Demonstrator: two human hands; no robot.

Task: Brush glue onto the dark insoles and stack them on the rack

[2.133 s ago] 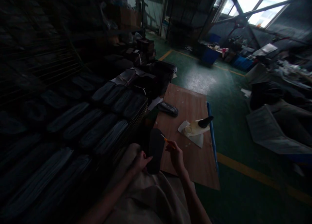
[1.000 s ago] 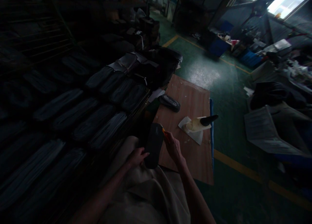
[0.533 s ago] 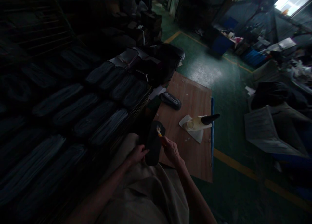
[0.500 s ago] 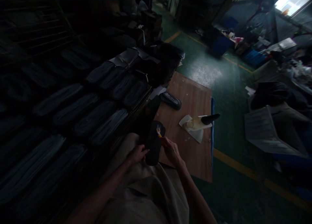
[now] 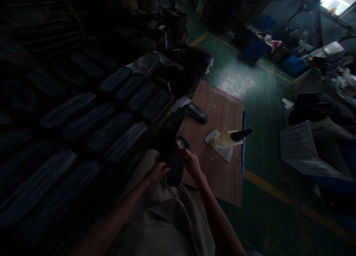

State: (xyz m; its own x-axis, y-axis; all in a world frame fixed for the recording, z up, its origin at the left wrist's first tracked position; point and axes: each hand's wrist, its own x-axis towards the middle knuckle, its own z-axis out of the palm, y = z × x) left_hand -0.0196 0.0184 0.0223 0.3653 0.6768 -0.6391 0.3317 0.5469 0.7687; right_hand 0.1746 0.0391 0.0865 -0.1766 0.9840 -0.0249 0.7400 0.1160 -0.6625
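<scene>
A dark, sole-shaped piece lies over my lap at the near left edge of a wooden board. My left hand grips its left side, thumb on top. In my right hand is a small brush with an orange-yellow handle, its bristles against the far end of the sole, where a paler wet-looking patch shows. Another dark sole with a greyish smear sits farther up the board. To the right, a pale yellow bottle with a black tapered end lies on a white sheet.
Rows of dark, streaked soles fill the rack to my left. Dark stacks with papers stand beyond it. On the green floor at right are a grey-white bin, a blue bin and piled material.
My right hand and the brush have shifted slightly left and up across the far end of the sole. My left hand keeps its hold. The view has shifted slightly.
</scene>
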